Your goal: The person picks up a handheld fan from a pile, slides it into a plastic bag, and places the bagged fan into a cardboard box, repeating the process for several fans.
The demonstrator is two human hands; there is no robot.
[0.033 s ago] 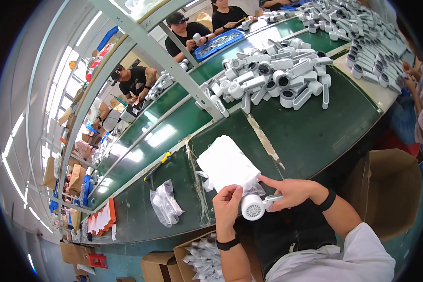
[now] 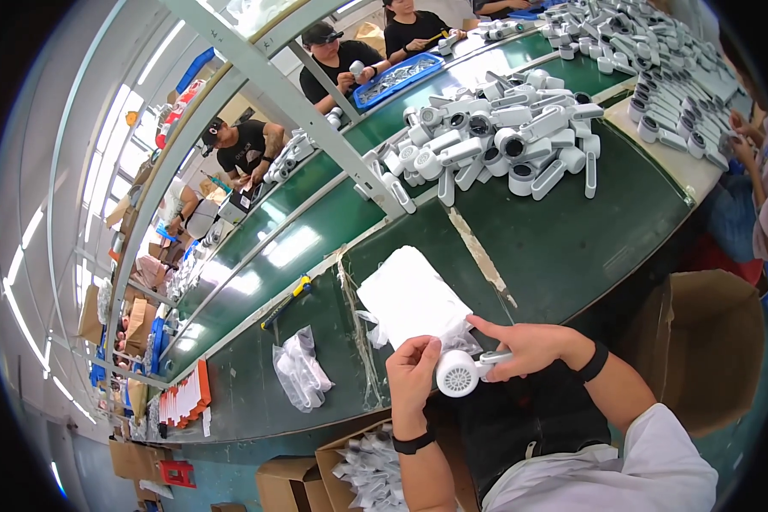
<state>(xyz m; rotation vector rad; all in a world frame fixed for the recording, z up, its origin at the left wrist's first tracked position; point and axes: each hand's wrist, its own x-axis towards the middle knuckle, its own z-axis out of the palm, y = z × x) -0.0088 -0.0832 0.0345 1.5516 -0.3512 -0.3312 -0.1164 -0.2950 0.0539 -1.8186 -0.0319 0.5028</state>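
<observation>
My right hand (image 2: 533, 350) is wrapped round the grey-and-white handle of a small white hair dryer (image 2: 458, 375), with its index finger stretched out to the edge of a stack of thin white bags (image 2: 414, 294). The dryer's round vent grille faces me, at the table's near edge. On the left, my left hand (image 2: 412, 367) pinches the near edge of a clear plastic bag (image 2: 462, 344) between thumb and fingers. That bag lies at the stack's near end, just beyond the dryer. Part of the handle is hidden by my right fingers.
A heap of similar dryers (image 2: 520, 128) covers the far table. Left of the stack lie a bagged white bundle (image 2: 301, 369) and a yellow-black tool (image 2: 288, 300). A metal post (image 2: 316, 111) rises beyond. Cardboard boxes (image 2: 700, 358) stand right and below. Co-workers sit across.
The dryer's head has moved very slightly up and left, toward the clear bag. Both hands stay nearly where they were.
</observation>
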